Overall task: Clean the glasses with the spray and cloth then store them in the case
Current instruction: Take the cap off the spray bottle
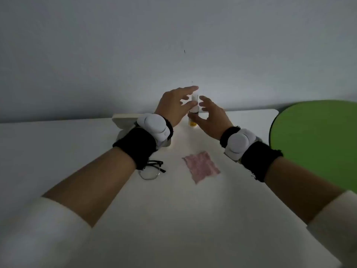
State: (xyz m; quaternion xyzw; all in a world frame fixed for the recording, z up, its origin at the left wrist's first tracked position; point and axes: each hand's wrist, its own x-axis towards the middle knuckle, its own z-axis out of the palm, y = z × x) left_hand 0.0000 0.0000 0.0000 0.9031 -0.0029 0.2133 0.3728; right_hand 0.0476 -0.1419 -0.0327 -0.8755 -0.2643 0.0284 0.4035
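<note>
the spray bottle (193, 115) is stood upright near the far edge of the tabletop (173, 209), close to the wall. it is flanked by both hands: the left hand (172, 105) is spread above and beside its cap, and the right hand (209, 118) is curled loosely around its lower body. whether either hand is actually pressed against the bottle cannot be told, since the light is dim and the bottle is partly hidden. the glasses (152, 169) are lain nearer, half covered by the left wrist, and the pink cloth (201, 166) is spread flat just beside them. the case (125, 120) seems to be the pale box behind the left wrist.

the bottle could be tipped toward the wall if it is nudged before it is gripped; the glasses could be swept aside by the left forearm when it is drawn back. plenty of bare tabletop is left in front; the right side is crowded by a green chair (316, 140).
</note>
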